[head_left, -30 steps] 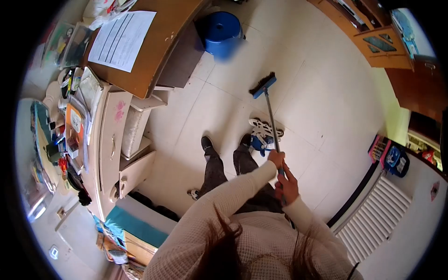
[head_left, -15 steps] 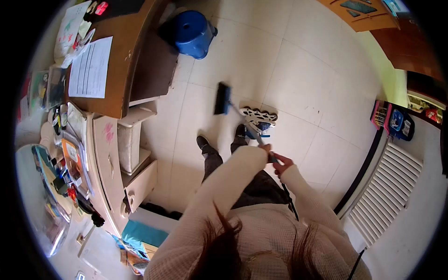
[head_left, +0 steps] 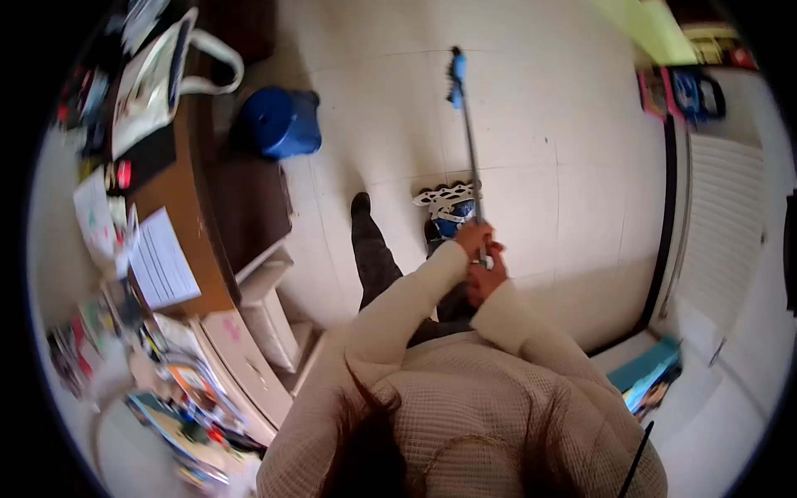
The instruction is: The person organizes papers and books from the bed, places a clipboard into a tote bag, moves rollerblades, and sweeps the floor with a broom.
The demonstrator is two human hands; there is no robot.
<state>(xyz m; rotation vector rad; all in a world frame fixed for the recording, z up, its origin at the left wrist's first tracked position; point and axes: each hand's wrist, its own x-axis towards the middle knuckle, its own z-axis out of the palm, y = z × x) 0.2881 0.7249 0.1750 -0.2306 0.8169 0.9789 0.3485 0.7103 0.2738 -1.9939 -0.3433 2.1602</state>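
Note:
Both of my hands are closed around the handle of a broom (head_left: 472, 149), held out in front of me. My left hand (head_left: 473, 238) grips it a little farther up the shaft, and my right hand (head_left: 488, 276) wraps it close to the handle's end. The broom's blue head with dark bristles is at the far end of the shaft, over the tiled floor (head_left: 531, 108). An inline skate (head_left: 452, 207), white and blue with dark wheels, lies beside my right foot, partly under the line of the handle.
A blue plastic stool (head_left: 282, 123) stands by the brown desk (head_left: 191, 241) on the left, which bears papers and a white bag (head_left: 158, 91). At right are a white radiator (head_left: 722, 224) and a pink-and-blue bag (head_left: 685, 93). Clutter covers the lower-left surface.
The broom head has moved farther away and to the right, and its handle now points nearly straight ahead. My view has turned, so the desk and stool appear shifted.

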